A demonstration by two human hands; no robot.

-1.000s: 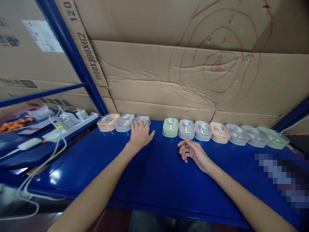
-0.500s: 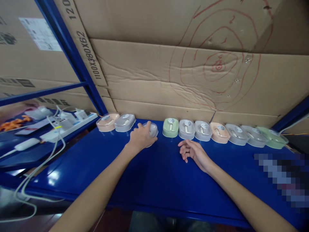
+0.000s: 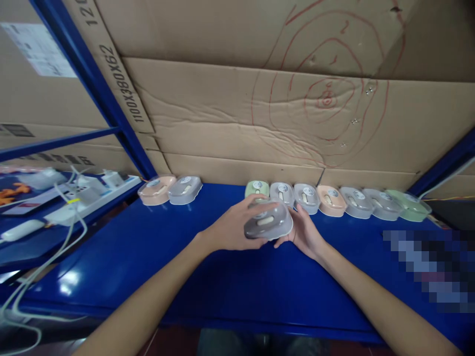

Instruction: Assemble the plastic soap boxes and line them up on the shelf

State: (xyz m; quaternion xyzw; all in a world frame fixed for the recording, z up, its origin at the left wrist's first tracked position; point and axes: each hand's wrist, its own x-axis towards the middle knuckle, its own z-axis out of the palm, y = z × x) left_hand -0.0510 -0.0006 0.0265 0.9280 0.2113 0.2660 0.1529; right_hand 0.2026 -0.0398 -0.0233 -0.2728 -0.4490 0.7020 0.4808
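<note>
A glossy blue table (image 3: 156,267) reflects light on its left side. Behind it stand stacked cardboard boxes (image 3: 222,113), one marked with red scribbled rings, framed by blue shelving posts (image 3: 100,94).
</note>
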